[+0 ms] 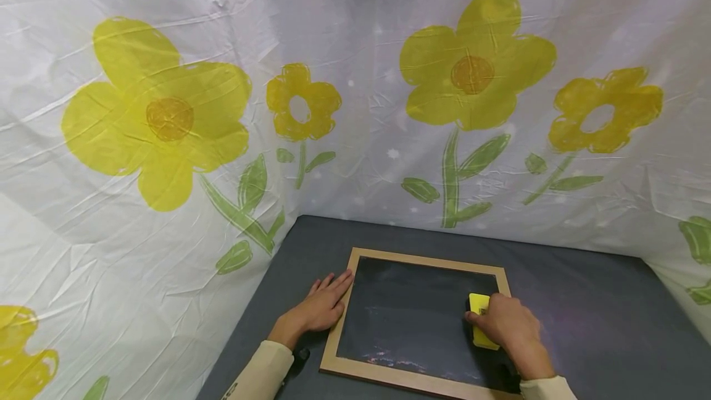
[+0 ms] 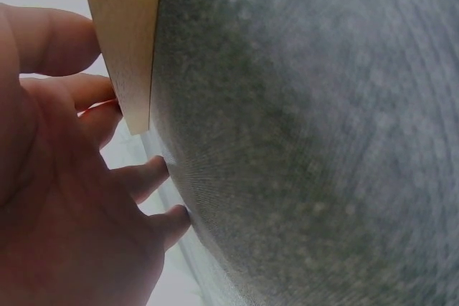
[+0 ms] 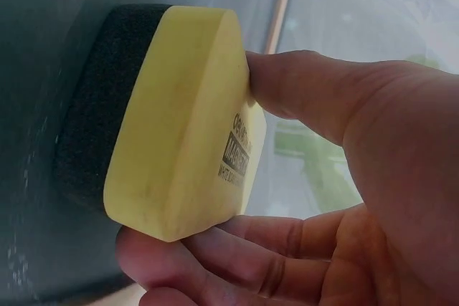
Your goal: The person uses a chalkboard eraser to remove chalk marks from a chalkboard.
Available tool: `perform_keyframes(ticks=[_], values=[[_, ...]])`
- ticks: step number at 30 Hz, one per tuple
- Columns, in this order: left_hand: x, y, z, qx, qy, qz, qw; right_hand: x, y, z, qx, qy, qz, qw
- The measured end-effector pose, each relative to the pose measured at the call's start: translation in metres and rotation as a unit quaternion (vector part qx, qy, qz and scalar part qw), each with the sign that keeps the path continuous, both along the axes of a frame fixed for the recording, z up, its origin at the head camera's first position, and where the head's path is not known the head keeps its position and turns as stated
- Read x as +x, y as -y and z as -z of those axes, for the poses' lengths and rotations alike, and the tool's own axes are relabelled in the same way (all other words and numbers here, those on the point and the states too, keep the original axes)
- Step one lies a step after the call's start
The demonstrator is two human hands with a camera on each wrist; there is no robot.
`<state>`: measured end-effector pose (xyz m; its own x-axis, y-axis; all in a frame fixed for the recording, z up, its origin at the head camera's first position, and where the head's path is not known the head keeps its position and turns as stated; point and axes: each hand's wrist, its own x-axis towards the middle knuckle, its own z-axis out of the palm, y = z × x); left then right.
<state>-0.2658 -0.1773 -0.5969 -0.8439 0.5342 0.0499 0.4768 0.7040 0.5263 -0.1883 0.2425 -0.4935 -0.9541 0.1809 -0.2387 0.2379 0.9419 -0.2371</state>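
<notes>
A small blackboard (image 1: 411,313) in a light wooden frame (image 1: 428,260) lies flat on a dark grey table. My right hand (image 1: 511,326) grips a yellow board eraser (image 1: 484,339) over the board's right side. In the right wrist view, thumb and fingers pinch the yellow body of the eraser (image 3: 161,127) from opposite sides, its black felt facing the board. My left hand (image 1: 318,308) rests against the frame's left edge with fingers extended. The left wrist view shows its fingers touching the wooden frame (image 2: 125,41) and the table surface. Pale chalk smudges (image 1: 389,358) show near the board's lower edge.
Grey cloth covers the table (image 1: 589,313) around the board. A white curtain (image 1: 366,110) printed with yellow flowers hangs behind the table and along its left side.
</notes>
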Motion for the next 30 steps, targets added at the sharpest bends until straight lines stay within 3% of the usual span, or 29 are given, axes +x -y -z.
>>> perform_keyframes(ticks=[20, 22, 27, 29, 30], values=[[0.001, -0.002, -0.003, -0.010, 0.021, -0.013, 0.9996, -0.005, 0.038, -0.001, 0.005, -0.042, -0.041, 0.9982], [0.005, -0.004, -0.013, -0.018, 0.024, -0.010, 0.9995, -0.006, 0.044, -0.001, 0.000, -0.042, -0.040, 0.9983], [0.009, -0.005, -0.019, -0.015, 0.021, -0.007, 0.9997, -0.009, 0.055, 0.001, -0.005, -0.044, -0.032, 0.9985], [0.006, -0.003, -0.011, -0.009, 0.013, -0.008, 0.9998, -0.010, 0.058, 0.002, -0.003, -0.043, -0.031, 0.9986], [0.007, -0.004, -0.014, -0.010, 0.012, -0.005, 0.9999, -0.011, 0.060, 0.002, -0.003, -0.043, -0.030, 0.9986]])
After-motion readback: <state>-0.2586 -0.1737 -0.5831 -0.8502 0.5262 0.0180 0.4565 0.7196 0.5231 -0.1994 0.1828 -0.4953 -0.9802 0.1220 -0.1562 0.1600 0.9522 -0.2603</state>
